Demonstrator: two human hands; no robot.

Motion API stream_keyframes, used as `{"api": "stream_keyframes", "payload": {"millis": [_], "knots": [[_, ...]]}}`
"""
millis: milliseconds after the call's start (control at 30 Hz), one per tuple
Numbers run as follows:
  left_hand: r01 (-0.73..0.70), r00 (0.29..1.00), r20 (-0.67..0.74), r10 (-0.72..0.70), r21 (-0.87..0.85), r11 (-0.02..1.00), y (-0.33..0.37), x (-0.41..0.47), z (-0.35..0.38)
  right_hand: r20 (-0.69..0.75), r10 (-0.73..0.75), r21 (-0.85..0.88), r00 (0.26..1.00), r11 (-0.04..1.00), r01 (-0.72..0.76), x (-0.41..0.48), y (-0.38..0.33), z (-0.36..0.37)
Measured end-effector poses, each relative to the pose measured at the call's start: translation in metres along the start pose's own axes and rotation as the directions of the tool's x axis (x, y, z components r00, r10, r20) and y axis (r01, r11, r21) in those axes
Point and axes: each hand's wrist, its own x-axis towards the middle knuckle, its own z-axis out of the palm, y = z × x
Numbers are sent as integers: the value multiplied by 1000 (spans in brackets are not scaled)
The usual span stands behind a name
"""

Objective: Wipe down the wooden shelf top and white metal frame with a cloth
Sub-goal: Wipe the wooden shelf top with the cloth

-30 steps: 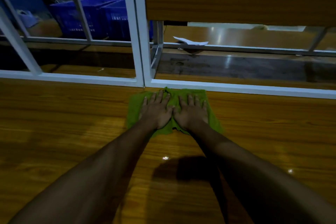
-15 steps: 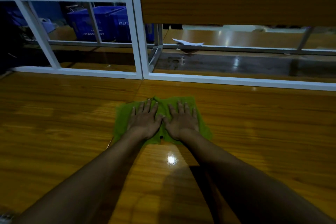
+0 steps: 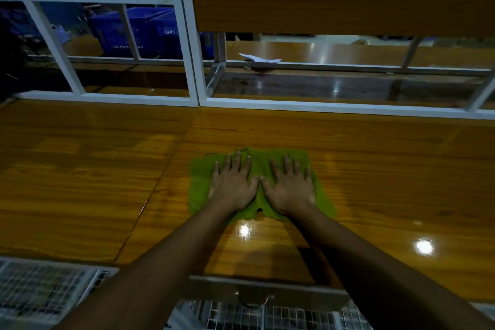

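fingers (image 3: 237, 163) of the left hand (image 3: 233, 189) lie straight and slightly spread, flat on a green cloth (image 3: 199, 185); the right hand (image 3: 290, 189) matches it, its fingers (image 3: 286, 167) straight, a little apart and pressed palm-down on the same cloth. the two thumbs meet or nearly meet over the middle of the cloth, too close to tell which. neither hand curls round or pinches the fabric. the cloth lies spread on the wooden shelf top (image 3: 80, 185), on the right-hand panel just beside the seam between two panels, between the front edge and the white metal frame (image 3: 187, 35), touching neither. the frame stands along the back of the top. behind it sit blue crates (image 3: 128, 32) and a white sheet of paper (image 3: 259, 57) on another wooden surface. wire mesh (image 3: 40, 289) shows below the front edge, blurred
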Motion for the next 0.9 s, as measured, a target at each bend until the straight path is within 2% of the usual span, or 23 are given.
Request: {"api": "stream_keyframes", "payload": {"millis": [233, 433, 700, 900], "knots": [[-105, 994, -20, 105, -24, 994, -6, -36, 7, -44, 117, 35, 992, 993, -116, -50, -16, 4], [-132, 991, -2, 132, -34, 991, -31, -76, 2, -32, 149, 53, 988, 988, -147, -90, -55, 6], [-82, 997, 2, 82, -37, 996, -80, -123, -2, -2, 77, 67, 997, 995, -77, -122, -122, 13], [-37, 999, -10, 37, 6, 999, -90, -149, -1, -40, -27, 88, 999, 996, 31, -143, -119, 15]]}}
